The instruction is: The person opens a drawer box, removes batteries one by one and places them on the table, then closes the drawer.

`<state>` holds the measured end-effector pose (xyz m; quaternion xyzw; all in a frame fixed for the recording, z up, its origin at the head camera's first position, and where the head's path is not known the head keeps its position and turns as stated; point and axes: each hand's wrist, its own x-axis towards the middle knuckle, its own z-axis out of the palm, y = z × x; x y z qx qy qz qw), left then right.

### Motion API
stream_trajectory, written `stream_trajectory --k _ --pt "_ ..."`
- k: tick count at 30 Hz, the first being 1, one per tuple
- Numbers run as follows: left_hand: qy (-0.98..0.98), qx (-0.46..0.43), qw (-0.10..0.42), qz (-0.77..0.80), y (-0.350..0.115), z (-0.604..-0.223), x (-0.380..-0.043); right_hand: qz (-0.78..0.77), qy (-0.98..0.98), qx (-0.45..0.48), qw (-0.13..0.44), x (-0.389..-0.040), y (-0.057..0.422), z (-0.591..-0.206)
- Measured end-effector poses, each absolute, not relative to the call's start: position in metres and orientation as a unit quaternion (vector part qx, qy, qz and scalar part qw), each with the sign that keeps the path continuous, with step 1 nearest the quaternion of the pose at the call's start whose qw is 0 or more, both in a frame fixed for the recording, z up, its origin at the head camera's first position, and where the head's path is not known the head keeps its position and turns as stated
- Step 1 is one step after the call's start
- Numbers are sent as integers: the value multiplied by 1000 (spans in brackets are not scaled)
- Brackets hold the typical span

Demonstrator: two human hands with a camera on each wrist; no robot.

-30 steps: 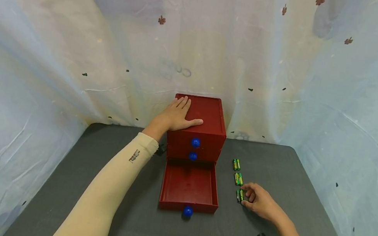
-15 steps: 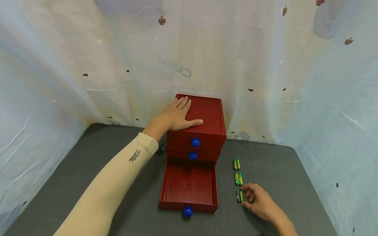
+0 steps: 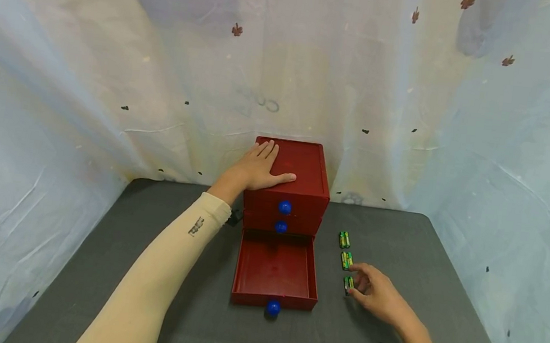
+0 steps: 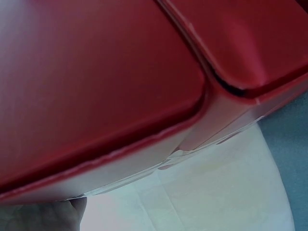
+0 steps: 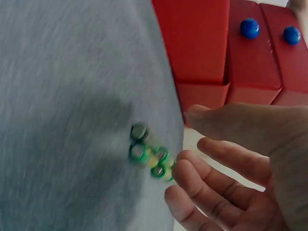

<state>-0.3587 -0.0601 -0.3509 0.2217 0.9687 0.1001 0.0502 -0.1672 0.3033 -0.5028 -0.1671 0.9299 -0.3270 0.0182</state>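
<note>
My left hand [image 3: 257, 170] lies flat with spread fingers on top of the red drawer cabinet [image 3: 301, 163]. Below it, the bottom drawer [image 3: 273, 273] is pulled out and holds nothing. My right hand [image 3: 379, 294] hovers at the right, fingers loosely bent, thumb and forefinger apart. Its thumb tip is right beside the nearest pair of green batteries [image 3: 348, 285], and the forefinger reaches near the middle pair [image 3: 347, 260]. A third pair [image 3: 344, 239] lies farther back. The right wrist view shows battery ends [image 5: 138, 151] beyond the fingertips, nothing gripped.
Blue knobs [image 3: 284, 207] mark the drawers; the lowest knob [image 3: 273, 307] sticks out toward me. The dark grey cloth [image 3: 178, 307] covers the table. A pale patterned sheet [image 3: 295, 83] hangs close behind the cabinet and along both sides.
My right hand has shifted slightly left and away from me, its thumb and forefinger a little closer to the batteries. The left hand and the drawers stay put.
</note>
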Motion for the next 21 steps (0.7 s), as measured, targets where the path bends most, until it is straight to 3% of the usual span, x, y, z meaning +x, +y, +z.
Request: stream_trajectory --k 10,21 --pt "968 225 48 95 -59 -352 -359 -389 896 -215 -4 -155 282 -501" --pt "969 222 49 97 -59 -351 -358 -465 844 -265 34 -144 257 -502"
